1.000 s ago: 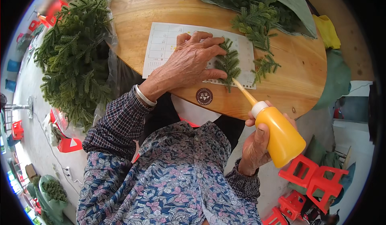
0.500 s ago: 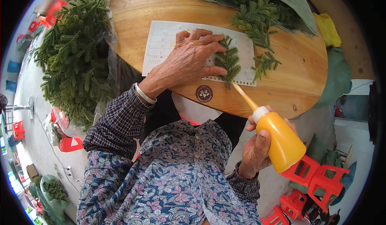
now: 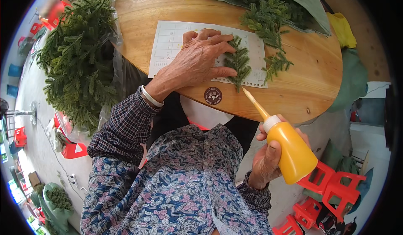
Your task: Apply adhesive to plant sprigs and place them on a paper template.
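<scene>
Lying spread on printed paper [image 3: 165, 46], the left grip [image 3: 198, 59] touches a sprig [image 3: 238, 63], right grip [image 3: 266, 161] clasping a yellow bottle [image 3: 293, 151].

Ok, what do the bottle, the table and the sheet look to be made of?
Bottle: probably plastic, smooth and shiny, going by the highlights on its yellow body. Table: wood or veneer, seemingly clear-coated, since grain and a knot show and the far side glares. Sheet: likely paper, finish uncertain; it looks thin and printed, with punched holes along its near edge.
</scene>
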The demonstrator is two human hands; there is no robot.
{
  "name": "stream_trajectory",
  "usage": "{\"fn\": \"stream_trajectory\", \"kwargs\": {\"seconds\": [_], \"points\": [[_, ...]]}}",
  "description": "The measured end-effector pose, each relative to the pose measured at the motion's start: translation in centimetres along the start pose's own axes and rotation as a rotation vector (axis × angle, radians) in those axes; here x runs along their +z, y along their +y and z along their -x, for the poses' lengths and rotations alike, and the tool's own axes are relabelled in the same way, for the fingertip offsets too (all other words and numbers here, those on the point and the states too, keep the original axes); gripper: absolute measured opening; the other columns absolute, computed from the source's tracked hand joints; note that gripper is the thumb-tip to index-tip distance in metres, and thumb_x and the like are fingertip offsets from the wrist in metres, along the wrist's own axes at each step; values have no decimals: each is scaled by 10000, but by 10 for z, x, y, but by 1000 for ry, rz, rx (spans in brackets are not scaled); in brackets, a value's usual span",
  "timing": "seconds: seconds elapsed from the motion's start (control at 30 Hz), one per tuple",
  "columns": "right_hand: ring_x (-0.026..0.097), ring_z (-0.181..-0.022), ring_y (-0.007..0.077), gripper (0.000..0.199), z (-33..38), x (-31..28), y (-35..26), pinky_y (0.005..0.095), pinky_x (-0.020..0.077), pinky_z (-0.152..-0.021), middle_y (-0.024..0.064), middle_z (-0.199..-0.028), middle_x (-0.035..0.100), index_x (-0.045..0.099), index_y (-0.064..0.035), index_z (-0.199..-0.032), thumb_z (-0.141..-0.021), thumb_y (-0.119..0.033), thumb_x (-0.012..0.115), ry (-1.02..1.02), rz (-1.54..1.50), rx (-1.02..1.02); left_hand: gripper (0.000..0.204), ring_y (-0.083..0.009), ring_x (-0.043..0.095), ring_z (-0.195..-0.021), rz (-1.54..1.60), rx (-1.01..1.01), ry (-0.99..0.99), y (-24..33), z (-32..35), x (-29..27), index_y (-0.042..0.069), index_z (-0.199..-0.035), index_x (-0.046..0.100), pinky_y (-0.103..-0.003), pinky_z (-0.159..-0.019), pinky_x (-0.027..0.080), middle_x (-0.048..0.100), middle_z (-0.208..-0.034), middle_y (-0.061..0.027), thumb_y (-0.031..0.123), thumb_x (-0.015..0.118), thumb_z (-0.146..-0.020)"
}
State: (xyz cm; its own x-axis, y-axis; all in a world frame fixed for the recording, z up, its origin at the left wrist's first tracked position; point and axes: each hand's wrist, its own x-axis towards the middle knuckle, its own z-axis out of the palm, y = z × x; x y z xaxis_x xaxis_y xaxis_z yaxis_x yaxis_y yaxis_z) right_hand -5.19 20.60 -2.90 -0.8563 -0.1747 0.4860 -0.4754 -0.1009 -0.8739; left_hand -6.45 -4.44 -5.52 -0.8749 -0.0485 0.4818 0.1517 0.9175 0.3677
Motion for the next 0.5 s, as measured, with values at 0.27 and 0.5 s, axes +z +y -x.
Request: {"fn": "stream_trajectory", "kwargs": {"seconds": [0.27,0.5], "points": [[588,-681,253,521,6,-6,1,259,467,-546,227,-1101,579,377,-84,-1212,-813,-258,663,2,7,-8,515,-245,421,-1251,12,2,13,1,1,0,164,-1088,646,-440,-998,234,548,-1319,-16,533,695,-732],[585,-676,240,523,7,-4,-3,250,456,-547,222,-1093,581,377,-70,-1218,-819,-266,652,42,-3,52,509,-235,427,-1244,16,5,-1,-1,-2,4,168,-1078,646,-447,-989,234,546,-1322,-13,528,703,-722]]}}
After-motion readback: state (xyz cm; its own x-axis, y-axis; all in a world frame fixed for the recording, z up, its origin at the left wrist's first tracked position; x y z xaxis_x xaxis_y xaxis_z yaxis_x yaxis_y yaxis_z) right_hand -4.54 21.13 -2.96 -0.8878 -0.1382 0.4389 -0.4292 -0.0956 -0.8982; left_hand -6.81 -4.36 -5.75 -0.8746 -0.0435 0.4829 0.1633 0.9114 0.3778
